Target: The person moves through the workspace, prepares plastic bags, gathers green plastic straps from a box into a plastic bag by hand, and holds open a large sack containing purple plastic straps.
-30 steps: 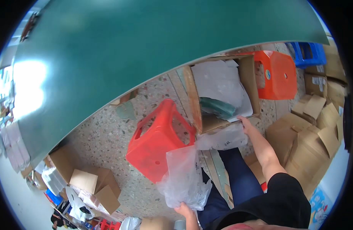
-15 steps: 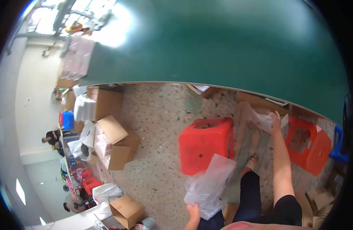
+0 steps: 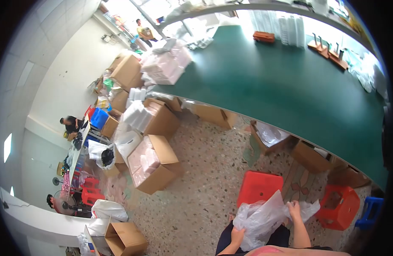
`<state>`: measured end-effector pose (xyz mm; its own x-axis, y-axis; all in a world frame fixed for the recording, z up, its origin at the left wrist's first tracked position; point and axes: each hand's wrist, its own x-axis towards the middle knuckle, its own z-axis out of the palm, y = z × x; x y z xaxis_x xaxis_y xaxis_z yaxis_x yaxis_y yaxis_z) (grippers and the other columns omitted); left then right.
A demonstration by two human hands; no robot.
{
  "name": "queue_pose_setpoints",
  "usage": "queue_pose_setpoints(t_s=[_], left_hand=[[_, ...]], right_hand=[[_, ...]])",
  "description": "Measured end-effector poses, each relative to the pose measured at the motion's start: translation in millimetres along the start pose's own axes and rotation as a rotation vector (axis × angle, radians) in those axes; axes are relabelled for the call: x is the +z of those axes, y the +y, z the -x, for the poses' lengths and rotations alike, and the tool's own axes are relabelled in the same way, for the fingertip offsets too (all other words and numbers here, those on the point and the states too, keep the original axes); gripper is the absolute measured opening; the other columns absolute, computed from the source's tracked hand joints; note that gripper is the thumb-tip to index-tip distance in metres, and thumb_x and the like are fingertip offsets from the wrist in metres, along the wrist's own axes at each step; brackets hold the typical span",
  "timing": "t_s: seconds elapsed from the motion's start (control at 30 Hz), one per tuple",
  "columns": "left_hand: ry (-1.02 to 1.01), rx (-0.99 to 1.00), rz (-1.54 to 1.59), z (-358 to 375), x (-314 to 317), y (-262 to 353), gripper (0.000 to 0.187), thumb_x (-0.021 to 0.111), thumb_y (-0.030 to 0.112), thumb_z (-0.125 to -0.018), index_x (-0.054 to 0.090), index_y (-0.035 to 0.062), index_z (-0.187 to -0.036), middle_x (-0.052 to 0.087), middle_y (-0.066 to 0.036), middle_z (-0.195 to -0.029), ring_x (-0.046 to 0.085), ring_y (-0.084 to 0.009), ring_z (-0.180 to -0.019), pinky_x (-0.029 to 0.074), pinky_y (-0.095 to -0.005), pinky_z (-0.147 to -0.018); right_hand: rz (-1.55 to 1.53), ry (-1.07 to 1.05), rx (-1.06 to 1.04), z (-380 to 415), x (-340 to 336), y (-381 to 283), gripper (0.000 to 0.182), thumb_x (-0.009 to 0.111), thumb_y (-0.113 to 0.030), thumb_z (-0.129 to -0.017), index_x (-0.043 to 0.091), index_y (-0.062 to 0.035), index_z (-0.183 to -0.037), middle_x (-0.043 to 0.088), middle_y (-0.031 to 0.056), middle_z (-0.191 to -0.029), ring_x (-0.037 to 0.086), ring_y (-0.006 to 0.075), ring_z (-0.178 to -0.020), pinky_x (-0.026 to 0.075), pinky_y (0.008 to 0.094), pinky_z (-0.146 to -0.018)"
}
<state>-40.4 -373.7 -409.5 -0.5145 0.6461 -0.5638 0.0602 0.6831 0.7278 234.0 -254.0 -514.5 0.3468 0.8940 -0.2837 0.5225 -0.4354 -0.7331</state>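
My left hand (image 3: 238, 237) is closed on the lower left part of a crumpled clear plastic bag (image 3: 262, 219), just above my lap. To its right, my right hand (image 3: 294, 210) pinches more clear plastic (image 3: 308, 210), which spreads out on both sides of the fingers. Whether this is the same bag or a second one cannot be told. Right behind the plastic stands a red stool (image 3: 260, 187), partly covered by it.
A green table (image 3: 264, 81) spans the upper right, with boxes beneath, including one holding plastic (image 3: 269, 136). Another red stool (image 3: 339, 207) and a blue one (image 3: 370, 212) stand at right. Open cartons (image 3: 156, 164) with pink packs are at left. Several people appear far left and at top.
The view has tilted up and turned, showing more of the table. My right hand has come in from the far right toward my left hand, bringing its plastic beside the bag.
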Motion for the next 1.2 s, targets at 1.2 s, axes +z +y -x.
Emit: queue_pose_setpoints(t_s=[1.2], left_hand=[[0.983, -0.022, 0.873, -109.9, -485.2, 76.6, 0.058, 0.049, -0.003, -0.059, 0.048, -0.0104, -0.117, 0.052, -0.020, -0.118, 0.054, -0.0324, -0.104, 0.043, -0.0391, -0.091]], right_hand=[[0.489, -0.729, -0.954, 170.3, 347.3, -550.2, 0.031, 0.053, -0.037, -0.084, 0.060, -0.0073, -0.088, 0.064, 0.0177, -0.080, 0.061, 0.0375, -0.079, 0.047, 0.0470, -0.070]])
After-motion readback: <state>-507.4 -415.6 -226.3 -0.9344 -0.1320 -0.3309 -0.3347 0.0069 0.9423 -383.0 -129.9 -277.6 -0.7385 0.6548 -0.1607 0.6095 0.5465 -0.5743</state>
